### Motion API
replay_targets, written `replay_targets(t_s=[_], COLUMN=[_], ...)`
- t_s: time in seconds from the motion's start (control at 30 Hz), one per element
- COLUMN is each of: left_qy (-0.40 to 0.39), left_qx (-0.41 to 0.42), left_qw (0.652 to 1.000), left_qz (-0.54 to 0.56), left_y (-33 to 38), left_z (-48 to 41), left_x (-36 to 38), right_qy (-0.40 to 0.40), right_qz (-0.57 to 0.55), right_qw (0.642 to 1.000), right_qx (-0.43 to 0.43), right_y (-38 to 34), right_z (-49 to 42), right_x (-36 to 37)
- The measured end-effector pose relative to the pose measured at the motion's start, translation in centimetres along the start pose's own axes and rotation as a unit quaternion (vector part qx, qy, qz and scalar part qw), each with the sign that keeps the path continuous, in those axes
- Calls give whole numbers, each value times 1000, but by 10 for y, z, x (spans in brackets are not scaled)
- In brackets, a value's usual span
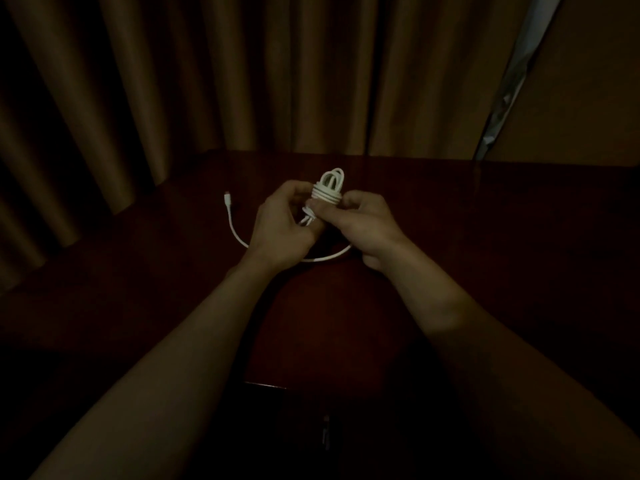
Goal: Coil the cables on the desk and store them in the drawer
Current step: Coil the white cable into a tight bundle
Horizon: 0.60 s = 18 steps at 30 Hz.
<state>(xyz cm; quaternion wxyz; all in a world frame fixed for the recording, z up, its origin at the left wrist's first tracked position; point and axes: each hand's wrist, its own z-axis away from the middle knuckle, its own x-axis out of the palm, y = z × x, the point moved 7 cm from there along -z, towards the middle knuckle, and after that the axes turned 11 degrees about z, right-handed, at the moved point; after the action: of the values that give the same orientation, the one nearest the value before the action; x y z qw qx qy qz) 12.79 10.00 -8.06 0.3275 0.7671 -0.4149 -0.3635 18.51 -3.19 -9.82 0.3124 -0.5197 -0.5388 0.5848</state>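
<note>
in a dimly lit room, your left hand [282, 225] and right hand [367, 225] meet above a dark reddish-brown polished wooden desk [485, 220]. both are clamped on a thin white charging cable [329, 188], bunched into a small bundle of loops with several turns wrapped round its middle. your left fingers curl round the bundle's lower end; your right thumb and fingers pinch the wrapped turns. the cable's loose tail [235, 233] drops under your hands and lies on the desk in a wide arc to the left, ending in a small white plug [227, 195]. brown pleated curtains [207, 81] hang behind the desk.
</note>
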Motion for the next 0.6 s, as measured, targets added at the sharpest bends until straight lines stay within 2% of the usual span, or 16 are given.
replay_targets(t_s=[0.17, 0.3, 0.47, 0.6], left_qy=[-53, -101, -62, -9], left_qx=[-13, -35, -31, -24], left_qw=[998, 993, 994, 998], left_qz=[-19, 49, 80, 55], left_y=[-1, 1, -2, -2], left_z=[2, 3, 1, 0], left_x=[4, 12, 9, 0], right_qy=[-67, -80, -77, -27], right_qz=[-27, -62, -71, -40], right_qw=[997, 995, 994, 998], right_qx=[7, 11, 25, 37], right_y=[-2, 1, 2, 6], right_z=[3, 0, -2, -2], right_x=[3, -1, 3, 4])
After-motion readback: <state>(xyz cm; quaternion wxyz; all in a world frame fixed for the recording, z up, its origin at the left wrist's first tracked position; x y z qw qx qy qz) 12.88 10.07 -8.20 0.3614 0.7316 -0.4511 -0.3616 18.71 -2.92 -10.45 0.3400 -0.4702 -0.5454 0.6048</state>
